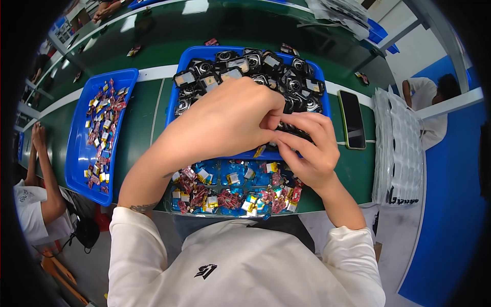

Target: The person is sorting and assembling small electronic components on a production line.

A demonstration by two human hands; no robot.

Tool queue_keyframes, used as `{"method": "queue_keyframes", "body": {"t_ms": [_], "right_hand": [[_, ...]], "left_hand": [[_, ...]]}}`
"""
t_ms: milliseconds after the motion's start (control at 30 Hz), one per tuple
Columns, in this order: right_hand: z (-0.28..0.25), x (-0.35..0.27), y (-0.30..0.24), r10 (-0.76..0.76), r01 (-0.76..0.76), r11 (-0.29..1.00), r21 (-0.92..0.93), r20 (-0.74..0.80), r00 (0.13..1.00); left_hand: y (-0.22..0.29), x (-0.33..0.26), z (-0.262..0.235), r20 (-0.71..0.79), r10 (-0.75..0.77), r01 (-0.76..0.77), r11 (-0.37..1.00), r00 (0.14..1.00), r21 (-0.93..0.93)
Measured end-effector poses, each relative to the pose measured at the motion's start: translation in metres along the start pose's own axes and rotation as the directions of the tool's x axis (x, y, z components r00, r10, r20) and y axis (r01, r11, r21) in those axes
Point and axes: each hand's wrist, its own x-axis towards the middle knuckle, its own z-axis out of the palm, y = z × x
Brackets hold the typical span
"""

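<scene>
My left hand [243, 115] reaches across the middle with its fingers bent in a pinch. My right hand [313, 148] meets it from the right, thumb and forefinger pressed together at the left fingertips. Whatever lies between the fingertips is too small or hidden to make out. Both hands are over the near part of a blue tray [197, 51] heaped with black smartwatch cases [294, 84]. Just below the hands, a clear compartment tray [230, 215] contains small silver-and-yellow batteries [232, 178] and reddish flex circuit pieces [229, 199].
A second blue tray [76, 138] with similar small parts lies at left. To the right are a phone [352, 120] in a green case and a stack of clear plastic trays [391, 153]. Loose parts dot the green bench [169, 30] beyond. Other people sit at left and far right.
</scene>
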Motion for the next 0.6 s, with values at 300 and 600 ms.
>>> {"method": "queue_keyframes", "body": {"t_ms": [300,600], "right_hand": [[-0.011,-0.008,0.01,0.565,-0.583,0.254,0.771,0.371,0.737],[-0.002,-0.011,-0.001,0.372,-0.301,0.88,0.367,-0.141,0.917]], "left_hand": [[0.001,0.006,0.001,0.028,0.132,-0.12,0.959,0.991,-0.258],[0.004,0.008,0.005,-0.186,0.024,-0.08,0.95,0.982,-0.301]]}}
